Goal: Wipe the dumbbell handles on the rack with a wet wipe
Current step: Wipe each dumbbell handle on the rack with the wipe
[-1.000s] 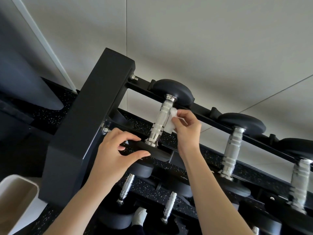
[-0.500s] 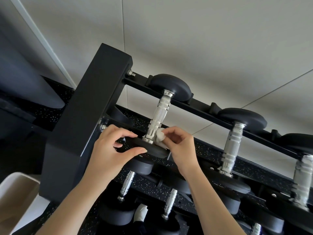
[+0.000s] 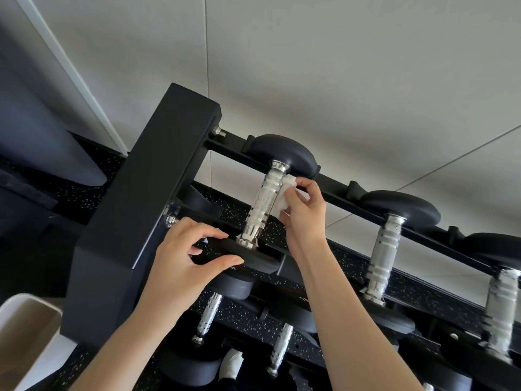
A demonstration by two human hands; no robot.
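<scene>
R grip (image 3: 304, 210) pinches crumpled white wet wipe (image 3: 285, 193) against knurled chrome dumbbell handle (image 3: 263, 201); L grip (image 3: 183, 261) clamps black rubber dumbbell head (image 3: 255, 260) just below it w/ thumb+fingers.

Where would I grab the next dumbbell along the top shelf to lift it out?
Probably round the middle of its knurled handle, coming from the open near side: that stretch is bare, while both black heads sit on the rack rails.
</scene>
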